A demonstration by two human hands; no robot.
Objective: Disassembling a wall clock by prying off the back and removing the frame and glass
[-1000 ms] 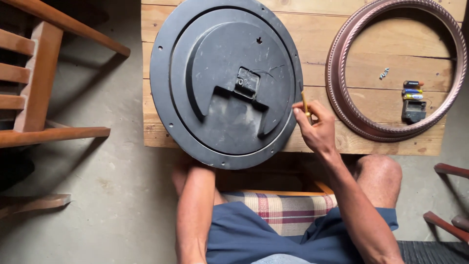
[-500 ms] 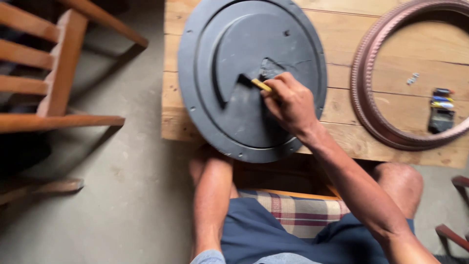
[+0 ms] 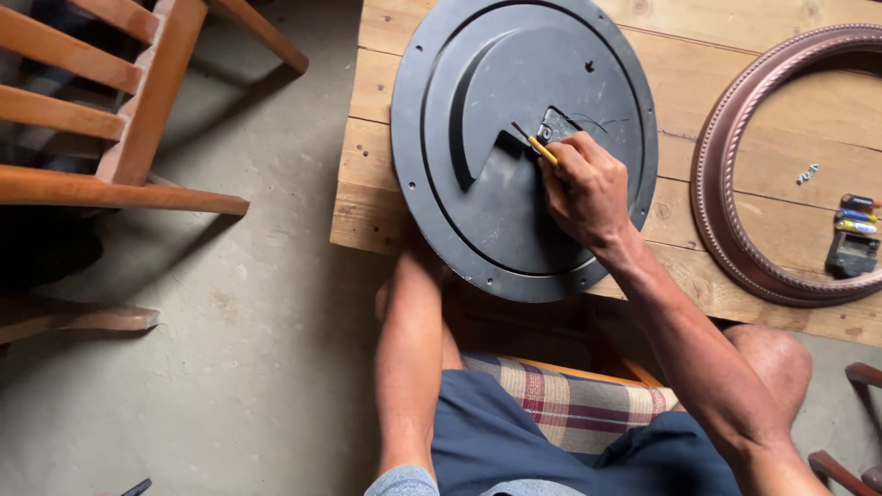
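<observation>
A large round black clock back (image 3: 496, 184) lies face down on the wooden table (image 3: 367, 211), overhanging its near edge. My right hand (image 3: 588, 188) rests on the middle of it and grips a small yellow-handled screwdriver (image 3: 537, 147), whose tip points at the square movement housing (image 3: 556, 124). My left forearm (image 3: 409, 367) reaches up under the table edge below the disc; the left hand itself is hidden there.
A copper-coloured round clock frame (image 3: 735, 220) lies at the table's right, with a small black movement and batteries (image 3: 850, 243) and a screw (image 3: 807, 173) inside it. A wooden chair (image 3: 119, 119) stands on the concrete floor at left. Another chair's arm (image 3: 859, 377) shows at right.
My right hand moved from the disc's right rim to its centre with the screwdriver. The view shifted, so the table and disc now sit further right.
</observation>
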